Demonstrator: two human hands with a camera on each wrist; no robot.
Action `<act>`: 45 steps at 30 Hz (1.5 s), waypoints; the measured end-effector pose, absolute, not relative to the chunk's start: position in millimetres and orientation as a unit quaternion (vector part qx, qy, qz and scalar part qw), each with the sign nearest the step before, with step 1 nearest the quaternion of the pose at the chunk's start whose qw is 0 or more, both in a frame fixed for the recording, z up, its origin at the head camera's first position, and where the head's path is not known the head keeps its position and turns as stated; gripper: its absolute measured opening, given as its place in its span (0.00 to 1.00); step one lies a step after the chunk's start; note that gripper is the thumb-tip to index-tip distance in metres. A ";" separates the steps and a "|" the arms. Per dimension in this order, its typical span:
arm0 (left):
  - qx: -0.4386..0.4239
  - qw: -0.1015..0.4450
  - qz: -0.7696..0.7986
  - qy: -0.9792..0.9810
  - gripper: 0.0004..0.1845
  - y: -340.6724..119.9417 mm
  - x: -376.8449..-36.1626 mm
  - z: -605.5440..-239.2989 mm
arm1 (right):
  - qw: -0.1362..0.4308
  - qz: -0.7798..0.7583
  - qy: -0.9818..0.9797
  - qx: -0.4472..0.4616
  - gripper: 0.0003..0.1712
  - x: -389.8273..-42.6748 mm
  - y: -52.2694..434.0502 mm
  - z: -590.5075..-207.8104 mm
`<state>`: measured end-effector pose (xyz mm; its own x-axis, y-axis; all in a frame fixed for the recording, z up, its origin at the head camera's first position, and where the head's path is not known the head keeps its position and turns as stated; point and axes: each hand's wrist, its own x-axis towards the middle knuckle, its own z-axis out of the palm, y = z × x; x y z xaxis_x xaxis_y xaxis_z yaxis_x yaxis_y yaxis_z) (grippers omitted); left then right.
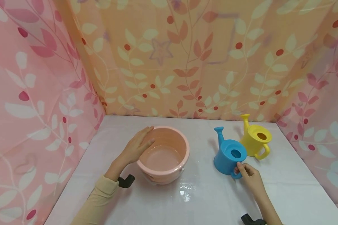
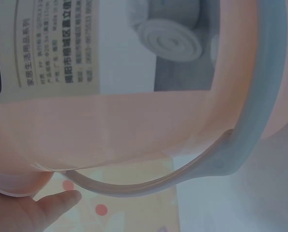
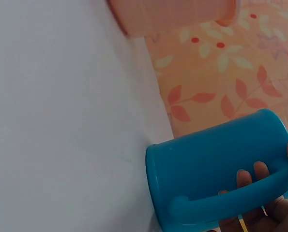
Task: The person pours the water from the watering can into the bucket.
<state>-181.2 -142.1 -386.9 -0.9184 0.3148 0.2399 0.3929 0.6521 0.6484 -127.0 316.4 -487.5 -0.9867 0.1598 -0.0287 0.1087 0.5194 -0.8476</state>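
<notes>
A pink bucket (image 1: 169, 178) stands upright on the white table, its mouth upward. My left hand (image 1: 135, 147) rests on the bucket's left rim with fingers extended. In the left wrist view the thumb side of that hand (image 2: 32, 210) shows by the rim, and a grey bail handle (image 2: 260, 87) hangs along the labelled wall. To the right, my right hand (image 1: 251, 179) grips the handle of a blue watering can (image 1: 223, 161). The fingers pass through the handle loop in the right wrist view, and the can's base (image 3: 153, 188) is right at the tabletop.
A yellow watering can (image 1: 250, 145) stands just behind and right of the blue one, its handle toward the right. Shiny wet spots (image 1: 185, 192) lie on the table in front of the bucket. Patterned curtains (image 1: 186, 62) enclose the back and both sides.
</notes>
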 end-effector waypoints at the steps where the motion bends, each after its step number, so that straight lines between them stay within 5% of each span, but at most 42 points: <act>1: -0.196 0.054 -0.368 -0.907 0.31 -142.1 -181.2 -386.8 | 0.030 0.485 -0.871 -0.073 0.35 -129.0 319.2 -494.4; 5: -0.202 0.060 -0.368 -0.906 0.31 -142.0 -181.4 -386.6 | 0.034 0.507 -0.858 -0.067 0.41 -130.4 321.1 -502.8; 14: -0.205 0.063 -0.369 -0.904 0.31 -142.9 -181.4 -387.9 | 0.039 0.522 -0.850 -0.061 0.28 -114.1 295.1 -464.8; 26: -0.197 0.057 -0.376 -0.904 0.31 -144.0 -180.8 -387.3 | 0.055 0.537 -0.835 -0.109 0.32 -111.7 284.3 -468.5; 45: -0.195 0.056 -0.375 -0.905 0.31 -143.2 -180.3 -389.4 | 0.165 0.594 -0.772 -0.154 0.26 -117.7 282.1 -484.8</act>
